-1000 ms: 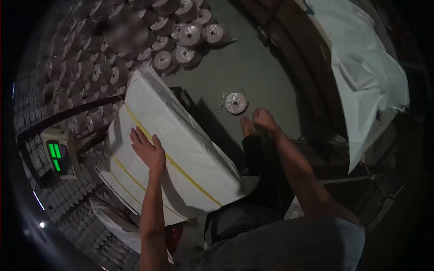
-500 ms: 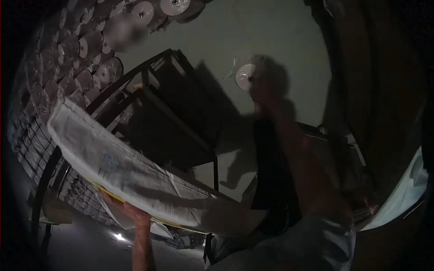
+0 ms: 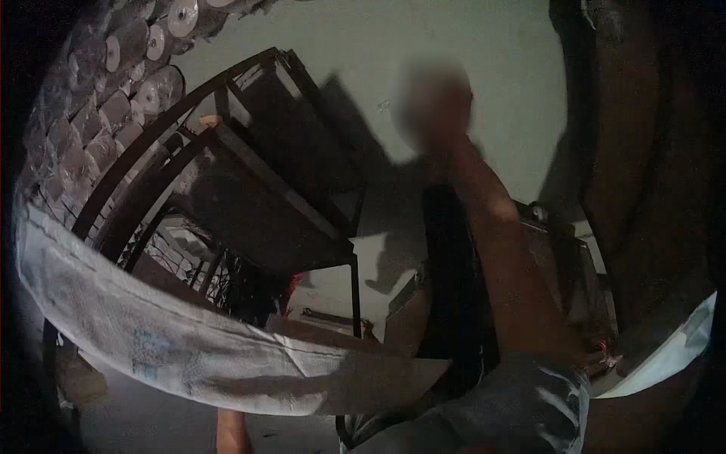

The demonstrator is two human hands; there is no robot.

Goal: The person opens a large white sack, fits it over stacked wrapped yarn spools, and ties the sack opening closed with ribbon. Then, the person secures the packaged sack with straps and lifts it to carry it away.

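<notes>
A long white woven sack (image 3: 219,363) with faint blue print stretches across the lower left. Below it my left forearm (image 3: 231,433) rises, and the hand itself is hidden behind the sack, which it appears to hold from beneath. My right arm reaches away from me toward the pale wall. Its hand (image 3: 446,125) is smeared by a blur that also covers a rounded shape, where half a second ago a plastic-wrapped roll with a core hole showed in the hand. The fingers cannot be made out now.
Plastic-wrapped rolls (image 3: 125,45) are stacked at the upper left. A dark metal frame with panels (image 3: 257,204) stands at centre left, beside the pale wall (image 3: 340,38). A light sheet (image 3: 665,352) edges in at the right. Grey shorts (image 3: 491,397) show at the bottom.
The sack has shifted left and lower in view, and my left hand has gone behind it. My right arm shows brighter; a blur now covers its hand and the roll.
</notes>
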